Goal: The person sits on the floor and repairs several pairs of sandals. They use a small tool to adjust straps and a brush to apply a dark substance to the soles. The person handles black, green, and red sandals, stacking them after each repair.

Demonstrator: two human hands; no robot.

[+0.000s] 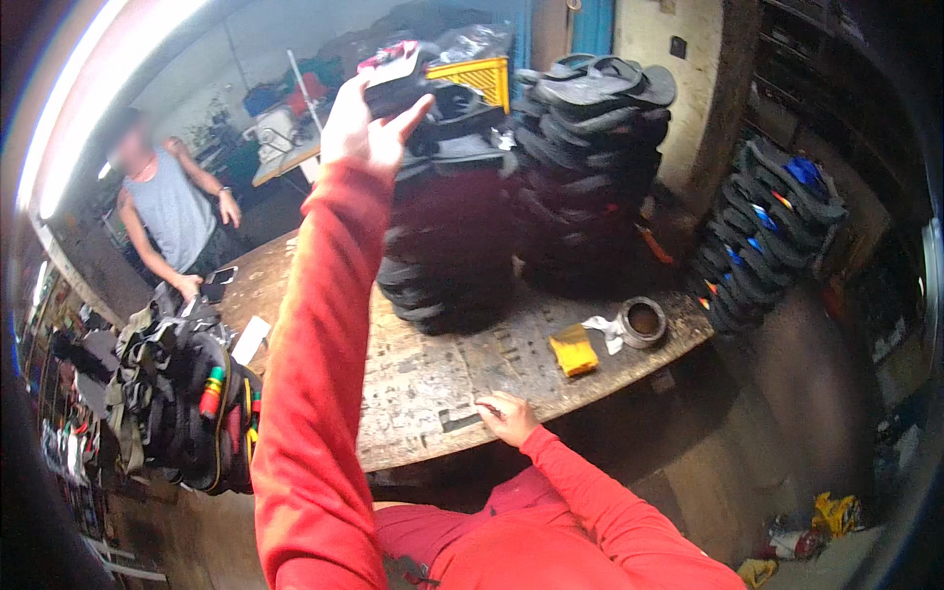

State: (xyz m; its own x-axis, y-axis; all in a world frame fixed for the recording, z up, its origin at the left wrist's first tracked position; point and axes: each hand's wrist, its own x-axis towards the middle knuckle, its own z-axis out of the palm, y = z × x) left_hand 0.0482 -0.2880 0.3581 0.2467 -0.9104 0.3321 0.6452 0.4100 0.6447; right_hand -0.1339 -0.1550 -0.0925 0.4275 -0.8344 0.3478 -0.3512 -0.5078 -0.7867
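My left hand [366, 136] is raised at the far end of my stretched arm, beside the top of a tall stack of dark flip-flops [447, 236]. Its thumb and fingers go round a dark thing [395, 87] with a white and pink top, whose kind I cannot make out. Low at the workbench's near edge, my right hand [509, 420] rests with curled fingers. Something small and dark shows at its fingertips, and a dark strip [458, 420] lies beside them on the worn wooden workbench [413, 393].
Another flip-flop stack [590, 187] stands to the right, before a yellow crate [477, 79]. A yellow pad [573, 351], white crumpled paper and a round tin [643, 323] lie near the right edge. Bundled straps [167, 393] hang left. A person [177, 211] stands beyond the bench.
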